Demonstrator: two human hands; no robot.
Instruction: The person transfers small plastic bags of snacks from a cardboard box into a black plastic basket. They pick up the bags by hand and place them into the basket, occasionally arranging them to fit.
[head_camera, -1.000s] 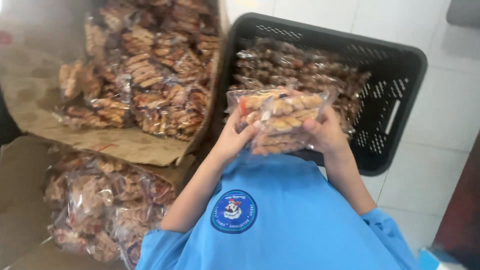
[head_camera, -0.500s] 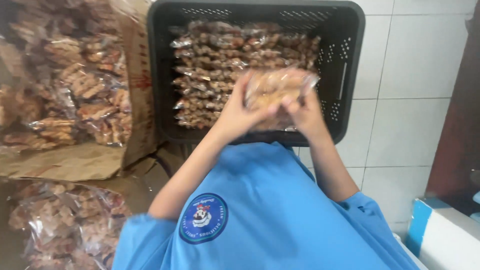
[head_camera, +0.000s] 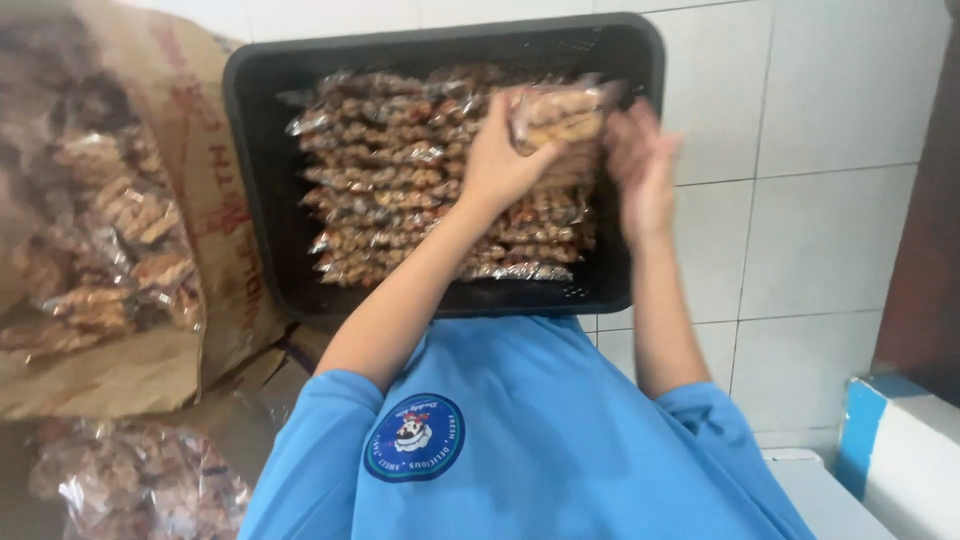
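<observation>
Placement step: our left hand (head_camera: 497, 160) grips a snack packet (head_camera: 556, 113) over the black crate (head_camera: 262, 190), our right hand (head_camera: 640, 170) open alongside; next we seat it on the packed rows (head_camera: 400, 180).

Clear snack packet (head_camera: 556, 115), tilted, over packet rows in black crate (head_camera: 440, 45)

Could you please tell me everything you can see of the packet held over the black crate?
The packet is a clear, glossy plastic bag of pale brown snack pieces, slightly blurred. It lies roughly level above the upper right part of the black crate. The left hand grips its left end; the right hand is open just beside it.
</observation>
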